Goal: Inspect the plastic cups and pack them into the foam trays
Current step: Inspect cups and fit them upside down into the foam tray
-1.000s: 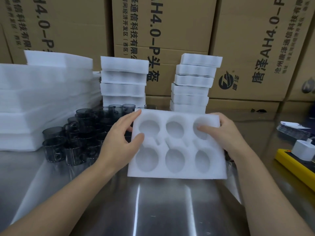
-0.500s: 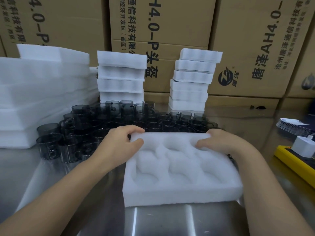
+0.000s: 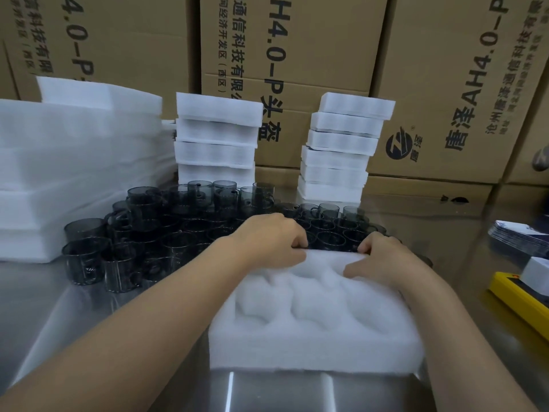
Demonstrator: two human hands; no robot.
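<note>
Head view. We hold an empty foam tray point(image 3: 315, 331) at 6 o'clock on the steel table point(image 3: 89, 322), pockets up. Our left hand point(image 3: 267, 239) grips its far edge at 11 o'clock, with the fingers curled over the rim. Our right hand point(image 3: 383, 260) grips the same edge at 1 o'clock, fingers hooked over and thumb lying on top. The dark cups point(image 3: 166, 233) crowd the table from 10 to 1 o'clock, just beyond the tray.

We judge the step to be setting the tray down, ready for filling. To do it well, we lay it flat and square to us and keep its far edge off the nearest cups so none tip. We let go only once it sits steady. Then we take the cups one at a time, turn each to the light to check it, and seat it fully in a pocket.

Much is hard to read. Our fingertips are hidden behind the far edge, and we cannot tell whether that edge touches the cups or rests on the table. The white foam washes out, so pocket depth is unclear, and our hands cover part of the far row. Cups behind our hands are hidden. We cannot tell whether the stacks point(image 3: 217, 135) at 12 o'clock, in front of the boxes point(image 3: 297, 55), hold cups. A yellow thing point(image 3: 517, 295) at 3 o'clock is cut off by the frame, and the cards point(image 3: 517, 236) above it are blurred.
</note>
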